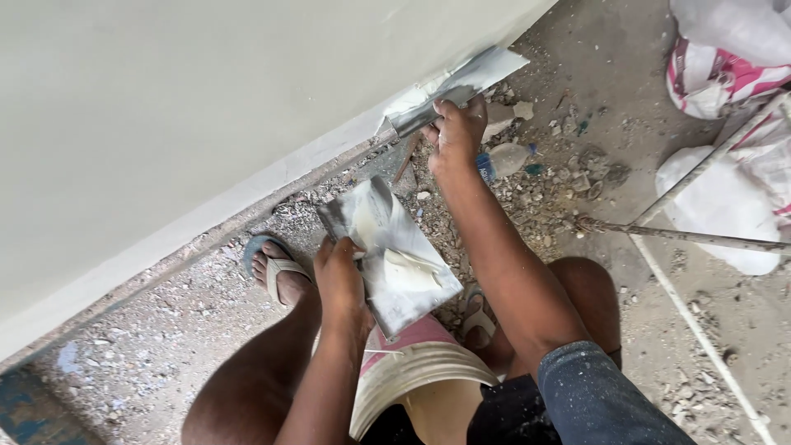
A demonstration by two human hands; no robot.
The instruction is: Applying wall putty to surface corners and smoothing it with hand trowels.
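Note:
My right hand [456, 132] grips a flat metal trowel [457, 86] and presses its blade against the bottom edge of a smooth off-white wall [206, 107]. Pale putty smears the blade. My left hand [339, 280] holds a second metal plate [387, 255] level in front of me, with a lump of white putty [408, 270] lying on it. Just below this plate, between my knees, stands a white and pink bucket [412, 367]. I am squatting, and my sandalled left foot [276, 268] rests on the rough floor near the wall.
The concrete floor [593, 165] is strewn with rubble and dust. A plastic bottle [504, 159] lies beside my right forearm. White and pink sacks [725, 58] sit at the upper right, with metal rods [684, 235] and a thin white pipe [700, 330] lying across the floor.

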